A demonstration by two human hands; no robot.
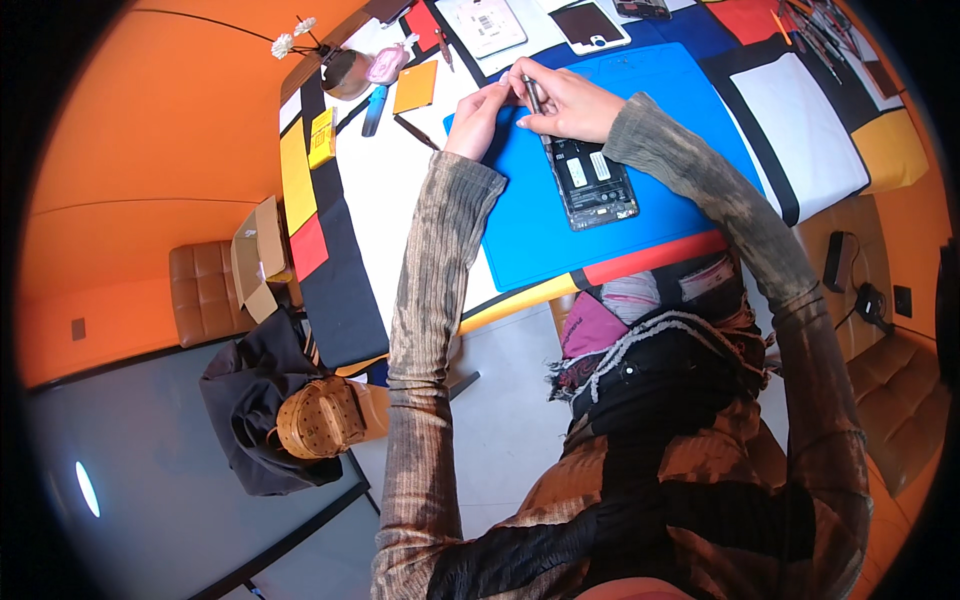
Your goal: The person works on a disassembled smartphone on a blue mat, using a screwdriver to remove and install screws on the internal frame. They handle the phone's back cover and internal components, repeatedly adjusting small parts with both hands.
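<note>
An opened smartphone lies on the blue work mat, its dark insides and battery facing up. Over its upper end, my right hand is closed around a slim, dark, pen-like tool. That tool is short in view, and its tip is hard to make out. My left hand meets the right one at the fingertips, just left of the phone. Its thumb and fingers are pressed together; anything between them is hidden. The top of the phone is partly covered by my right hand.
Beyond the mat lie a white tablet-like panel and a white-framed phone. To the left are an orange notebook, a blue tool, a yellow box and a vase. Several slim tools lie far right.
</note>
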